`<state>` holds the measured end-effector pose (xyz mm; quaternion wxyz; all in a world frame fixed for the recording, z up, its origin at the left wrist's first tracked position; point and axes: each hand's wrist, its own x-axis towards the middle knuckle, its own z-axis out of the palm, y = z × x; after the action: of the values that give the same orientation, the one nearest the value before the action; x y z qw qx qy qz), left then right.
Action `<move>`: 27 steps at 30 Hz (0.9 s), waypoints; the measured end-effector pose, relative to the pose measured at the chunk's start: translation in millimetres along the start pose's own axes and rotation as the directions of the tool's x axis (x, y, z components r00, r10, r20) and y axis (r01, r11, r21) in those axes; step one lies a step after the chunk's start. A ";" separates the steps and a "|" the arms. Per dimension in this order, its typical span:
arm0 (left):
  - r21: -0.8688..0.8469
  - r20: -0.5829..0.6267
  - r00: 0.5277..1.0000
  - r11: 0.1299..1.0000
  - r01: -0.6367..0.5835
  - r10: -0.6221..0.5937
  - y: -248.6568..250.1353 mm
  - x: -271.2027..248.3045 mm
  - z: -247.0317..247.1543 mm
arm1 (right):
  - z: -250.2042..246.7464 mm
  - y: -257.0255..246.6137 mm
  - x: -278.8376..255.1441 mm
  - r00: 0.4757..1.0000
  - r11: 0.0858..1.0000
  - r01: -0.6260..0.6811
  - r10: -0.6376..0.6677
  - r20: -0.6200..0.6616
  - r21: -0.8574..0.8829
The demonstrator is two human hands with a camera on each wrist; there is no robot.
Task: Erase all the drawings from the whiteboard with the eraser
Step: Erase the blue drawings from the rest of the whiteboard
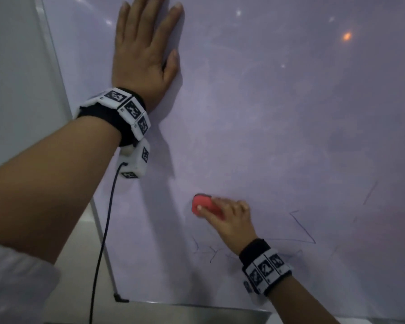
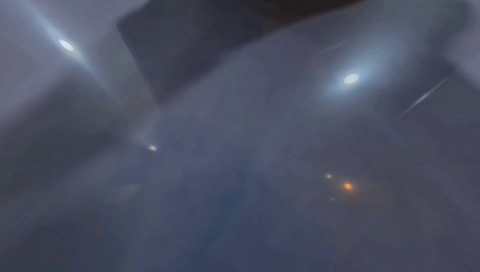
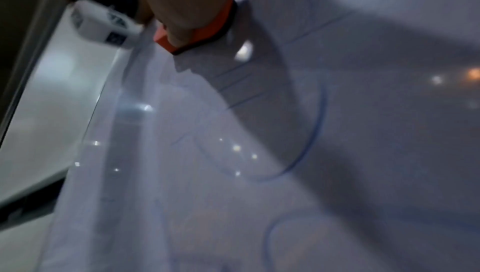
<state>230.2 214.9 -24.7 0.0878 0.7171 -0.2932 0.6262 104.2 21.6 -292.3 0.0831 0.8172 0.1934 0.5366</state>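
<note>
The whiteboard [image 1: 278, 113] fills the head view, smudged over most of its face. My right hand [image 1: 227, 217] grips a red eraser [image 1: 200, 204] with a black felt underside and presses it flat on the board's lower middle. In the right wrist view the eraser [image 3: 210, 28] shows under my fingers. Thin blue drawings [image 1: 302, 228] lie to the right of and below the hand, with fainter marks [image 1: 204, 251] at lower left and blue curves [image 3: 311, 132] in the wrist view. My left hand [image 1: 145, 43] lies flat on the board's upper left, fingers straight.
The board's metal frame edge [image 1: 56, 66] runs down the left, with a stand leg [image 1: 105, 253] below. A grey tray ledge [image 1: 197, 312] sits under the board's bottom edge. A black cable [image 1: 103, 242] hangs from my left wrist camera. Light glints reflect on the board [image 2: 350, 79].
</note>
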 end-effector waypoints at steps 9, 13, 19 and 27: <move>0.011 -0.007 1.000 1.000 0.001 -0.001 3.7 -0.5 -1.3 | -2.9 2.9 -36.9 0.981 0.987 0.161 -0.162 0.103 0.023; 0.004 0.006 0.999 0.999 0.043 -0.043 6.3 -1.3 -1.7 | -0.1 5.0 24.0 0.956 0.954 -0.280 0.287 -0.061 0.104; 0.014 0.002 1.000 1.000 0.023 -0.023 2.2 -1.3 -2.3 | 17.1 -33.2 -95.5 0.870 0.921 0.283 -0.365 0.331 0.269; 0.024 -0.031 0.999 0.999 0.041 -0.040 1.7 0.0 -2.6 | 26.2 -35.4 -85.7 0.946 0.949 0.209 -0.258 0.198 0.237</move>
<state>227.1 214.8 -24.6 0.0960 0.7144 -0.2697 0.6385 90.1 21.1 -387.6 0.0801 0.8483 0.3347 0.4024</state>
